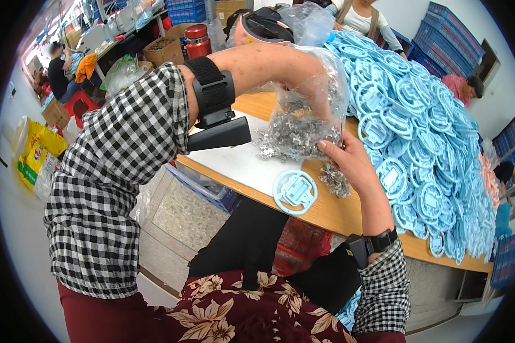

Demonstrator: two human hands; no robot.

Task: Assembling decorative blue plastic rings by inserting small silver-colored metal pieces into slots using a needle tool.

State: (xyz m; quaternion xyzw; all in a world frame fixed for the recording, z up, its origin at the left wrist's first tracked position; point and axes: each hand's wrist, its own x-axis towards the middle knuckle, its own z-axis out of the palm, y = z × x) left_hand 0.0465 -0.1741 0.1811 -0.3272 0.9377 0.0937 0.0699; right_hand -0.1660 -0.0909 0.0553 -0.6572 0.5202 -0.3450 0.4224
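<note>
A clear plastic bag [339,77] of small silvery metal pieces [294,128] lies on the table. Through its mouth reaches my left hand [319,102], seen through the film with its fingers hidden among the pieces. My right hand [352,159] pinches the bag's side between thumb and fingers. Just below that hand, a small heap of loose metal pieces [335,180] sits on bare wood. A light blue round plastic part [295,192], with a ring and a shaped middle, rests at the table's front edge, apart from both hands.
A tall pile of similar blue parts [418,131] covers the table's right side. At the back are a pink helmet [260,30] and a red flask [197,41]. A blue crate [223,200] stands below the front edge. Other people sit around the room.
</note>
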